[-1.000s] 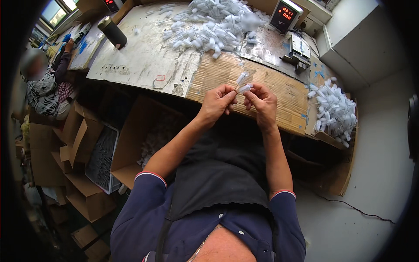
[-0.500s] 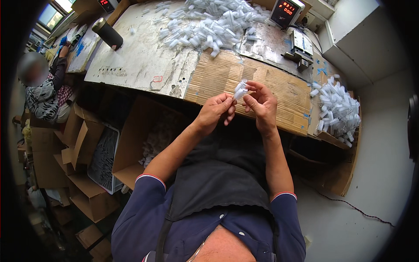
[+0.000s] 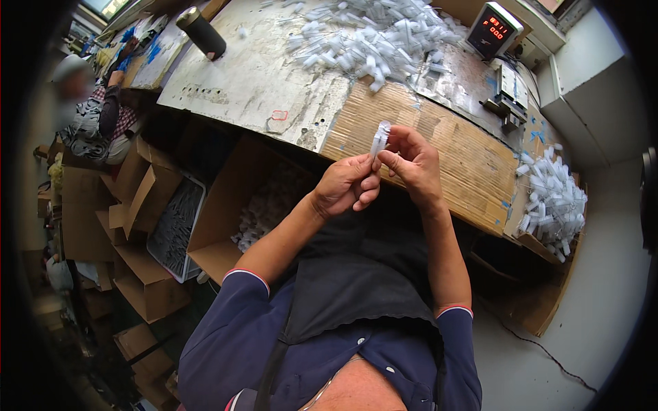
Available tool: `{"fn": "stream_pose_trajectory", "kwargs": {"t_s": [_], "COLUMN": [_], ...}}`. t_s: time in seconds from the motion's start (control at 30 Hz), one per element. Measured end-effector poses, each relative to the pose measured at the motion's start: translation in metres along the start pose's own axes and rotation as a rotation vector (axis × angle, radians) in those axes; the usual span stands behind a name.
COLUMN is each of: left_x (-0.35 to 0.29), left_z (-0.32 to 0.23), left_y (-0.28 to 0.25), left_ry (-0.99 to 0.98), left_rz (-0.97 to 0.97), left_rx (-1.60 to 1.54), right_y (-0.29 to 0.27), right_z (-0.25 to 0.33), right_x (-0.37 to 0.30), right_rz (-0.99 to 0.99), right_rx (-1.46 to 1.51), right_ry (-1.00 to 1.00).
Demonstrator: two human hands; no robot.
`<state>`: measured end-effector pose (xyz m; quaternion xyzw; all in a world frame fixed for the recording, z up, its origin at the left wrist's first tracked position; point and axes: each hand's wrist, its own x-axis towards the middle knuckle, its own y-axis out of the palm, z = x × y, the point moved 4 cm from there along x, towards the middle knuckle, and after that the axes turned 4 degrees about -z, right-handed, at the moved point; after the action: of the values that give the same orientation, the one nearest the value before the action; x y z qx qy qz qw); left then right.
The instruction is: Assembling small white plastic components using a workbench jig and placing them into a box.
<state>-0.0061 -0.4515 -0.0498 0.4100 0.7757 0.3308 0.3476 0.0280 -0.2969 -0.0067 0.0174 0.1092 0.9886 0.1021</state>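
Note:
A small, translucent white plastic piece with a ribbed side (image 3: pixel 380 136) stands nearly upright between my hands, above the table's front edge. My left hand (image 3: pixel 347 183) pinches its lower end between thumb and fingers, the other fingers curled. From the right, my right hand (image 3: pixel 416 164) closes on the piece, fingertips behind its upper part and thumb near its lower part. Its far side is hidden by the right fingers. Beneath and beyond my hands lies a flat sheet of corrugated cardboard (image 3: pixel 439 147) on the worn table (image 3: pixel 240 89).
A large heap of similar white pieces (image 3: pixel 377 41) covers the table's back; another heap (image 3: pixel 552 198) lies right. A red-digit display (image 3: pixel 493 31) and metal device (image 3: pixel 507 96) stand back right, a dark cylinder (image 3: pixel 201 33) left. Cartons (image 3: pixel 147 281) sit below; a person (image 3: pixel 96 123) sits far left.
The piece has turned more upright and its ribbed side now shows. My left fingers have curled in more. The whole view has shifted, so the table appears further right.

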Motion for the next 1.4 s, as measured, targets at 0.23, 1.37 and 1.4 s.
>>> {"fn": "stream_pose_trajectory", "kwargs": {"t_s": [0.23,1.37,1.4], "left_x": [-0.064,-0.272,-0.276], "left_z": [0.011,0.091,0.093], "left_y": [-0.071,-0.269,-0.267], "left_ry": [0.074,0.334,0.347], "left_rz": [-0.143,-1.508,-1.537], "left_rx": [0.266,1.209,1.213], "right_y": [-0.024,-0.05,-0.047], "right_z": [-0.049,-0.069,-0.068], "right_x": [0.009,0.054,0.051], "right_rz": [-0.084,0.236,0.25], "right_rx": [-0.171,-0.441,-0.416], "right_ry": [0.116,-0.507,-0.547]}}
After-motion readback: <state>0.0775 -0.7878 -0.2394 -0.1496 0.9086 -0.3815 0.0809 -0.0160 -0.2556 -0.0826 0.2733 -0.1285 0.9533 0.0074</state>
